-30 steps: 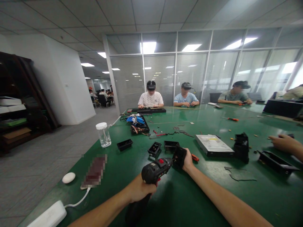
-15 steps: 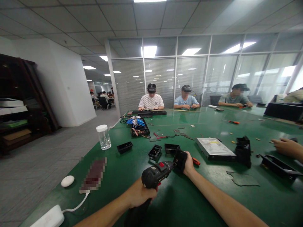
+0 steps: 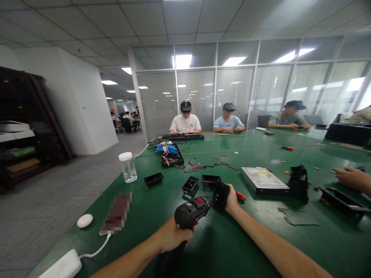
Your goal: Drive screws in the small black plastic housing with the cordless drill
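Note:
My left hand (image 3: 175, 235) is wrapped round the handle of a black cordless drill (image 3: 189, 213) with red details. The drill's front end meets a small black plastic housing (image 3: 221, 194), and the exact contact is too small to make out. My right hand (image 3: 232, 200) grips that housing from its right side, holding it tilted above the table. Just beyond it lie two similar black housings, one open box (image 3: 190, 186) and another (image 3: 210, 180). Farther left rests a third black housing (image 3: 154, 180). An orange-handled tool (image 3: 240, 196) lies right of my right hand, partly hidden.
On the green table (image 3: 130, 235) stand a lidded clear jar (image 3: 128, 170), a silver disc drive (image 3: 264, 179) and a box of blue cables (image 3: 169, 152). A phone (image 3: 117, 212) with a white cable lies left. A co-worker's hand (image 3: 352, 179) is at right; others sit across.
Almost nothing differs. The whole view has shifted very slightly, while the drill and the black housing stay together in my hands.

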`<state>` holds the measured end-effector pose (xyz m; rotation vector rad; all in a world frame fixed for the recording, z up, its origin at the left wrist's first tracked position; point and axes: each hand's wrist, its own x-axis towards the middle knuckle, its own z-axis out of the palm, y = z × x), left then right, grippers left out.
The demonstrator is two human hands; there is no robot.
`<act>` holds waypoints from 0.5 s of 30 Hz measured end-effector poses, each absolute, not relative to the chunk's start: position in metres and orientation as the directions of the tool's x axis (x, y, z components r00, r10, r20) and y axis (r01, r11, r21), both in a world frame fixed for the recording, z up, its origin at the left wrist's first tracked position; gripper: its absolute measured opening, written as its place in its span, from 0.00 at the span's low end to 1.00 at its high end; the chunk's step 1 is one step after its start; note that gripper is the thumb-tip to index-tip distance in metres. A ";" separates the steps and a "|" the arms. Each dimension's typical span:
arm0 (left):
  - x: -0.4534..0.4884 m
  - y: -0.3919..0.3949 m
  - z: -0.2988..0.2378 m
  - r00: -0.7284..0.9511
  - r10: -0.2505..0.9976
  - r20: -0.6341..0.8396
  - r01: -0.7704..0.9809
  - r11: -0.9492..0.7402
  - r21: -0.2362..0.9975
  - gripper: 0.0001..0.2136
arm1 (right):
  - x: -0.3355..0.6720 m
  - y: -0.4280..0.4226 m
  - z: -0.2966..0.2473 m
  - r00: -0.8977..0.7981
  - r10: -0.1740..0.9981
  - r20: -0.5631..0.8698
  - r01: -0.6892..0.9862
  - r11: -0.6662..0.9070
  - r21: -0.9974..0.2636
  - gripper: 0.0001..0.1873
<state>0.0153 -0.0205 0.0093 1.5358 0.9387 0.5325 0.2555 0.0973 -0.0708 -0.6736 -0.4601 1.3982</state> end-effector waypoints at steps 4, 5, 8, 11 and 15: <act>0.014 -0.019 0.005 0.560 0.813 -0.158 0.264 0.006 0.964 0.08 | 0.255 0.098 -0.071 0.142 0.978 -0.154 -0.773 0.012 -0.634 0.09; 0.014 -0.018 0.004 0.560 0.813 -0.158 0.266 0.004 0.964 0.08 | 0.255 0.098 -0.071 0.149 0.976 -0.157 -0.773 0.016 -0.634 0.09; 0.013 -0.017 0.000 0.563 0.813 -0.152 0.262 -0.001 0.965 0.09 | 0.255 0.099 -0.071 0.154 0.974 -0.165 -0.765 0.012 -0.644 0.09; 0.012 -0.016 -0.002 0.567 0.810 -0.151 0.264 -0.006 0.964 0.09 | 0.255 0.099 -0.072 0.122 0.979 -0.164 -0.750 -0.017 -0.661 0.11; 0.012 -0.016 -0.001 0.574 0.802 -0.165 0.276 0.000 0.961 0.09 | 0.256 0.098 -0.074 0.108 0.988 -0.108 -0.718 0.002 -0.696 0.12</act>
